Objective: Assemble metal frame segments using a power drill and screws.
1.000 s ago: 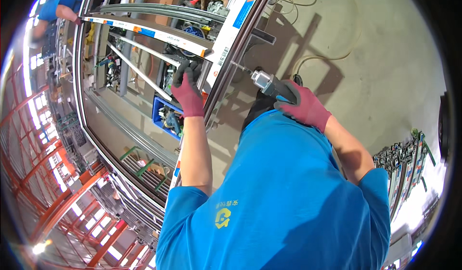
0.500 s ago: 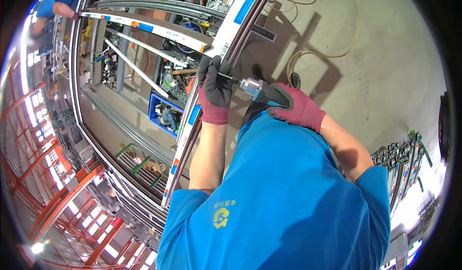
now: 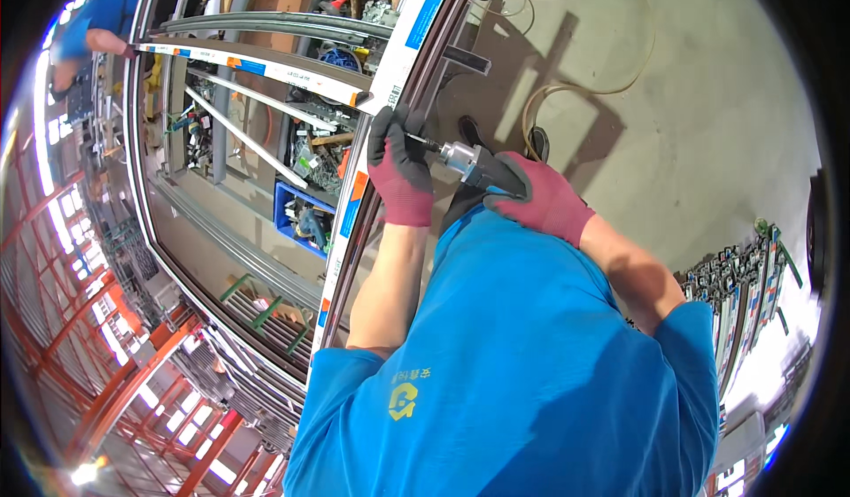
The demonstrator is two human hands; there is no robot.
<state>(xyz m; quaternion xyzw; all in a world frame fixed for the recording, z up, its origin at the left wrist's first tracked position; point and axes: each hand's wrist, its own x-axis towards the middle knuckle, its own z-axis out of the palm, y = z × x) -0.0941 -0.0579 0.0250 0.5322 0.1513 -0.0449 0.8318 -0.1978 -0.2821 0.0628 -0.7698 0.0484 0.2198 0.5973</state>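
My right hand, in a maroon glove with dark palm and fingers, grips a cordless power driver with a silver nose. Its long bit points left toward the frame. My left hand, gloved alike, is closed at the bit's tip, beside the dark outer side of a long metal frame bar. Whatever its fingers pinch there is too small to make out. Orange, blue and white film covers the bar's upper face. A crossbar with similar film meets it just beyond my left hand.
Below the frame, a blue crate holds tools, and hardware lies scattered nearby. A co-worker's gloved hand touches the frame's far left side. A hose curls on the floor at right. Stacked profiles stand at the lower right.
The frame has shifted slightly left in view. My left hand's wrist has moved a little right, off the bar's face. The driver stays at nearly the same angle.
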